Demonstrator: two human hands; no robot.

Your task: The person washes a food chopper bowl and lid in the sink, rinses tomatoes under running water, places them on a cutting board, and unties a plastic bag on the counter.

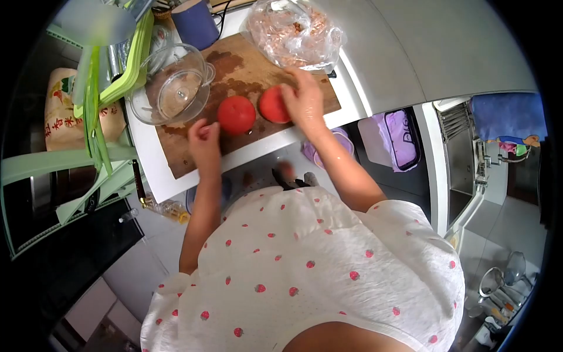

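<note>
Two red tomatoes lie side by side on a wet wooden cutting board (237, 64). My right hand (306, 101) has its fingers and thumb around the right side of the right tomato (273, 105). Just left of the left tomato (236, 115) is my left hand (204, 144), its fingers loosely curled and slightly apart, with nothing visible in them. A clear round bowl with a handle (206, 73) rests on the board's left part, beyond my left hand. Behind my right hand sits a clear plastic bag of small pinkish-brown pieces (296, 38).
A blue-purple container (195, 24) stands at the back. Left of the board are a green rack (126, 76), long green leaves (94, 111) and a printed sack (58, 126). Purple-lined bins (399, 141) are below right; a sink (463, 167) is farther right.
</note>
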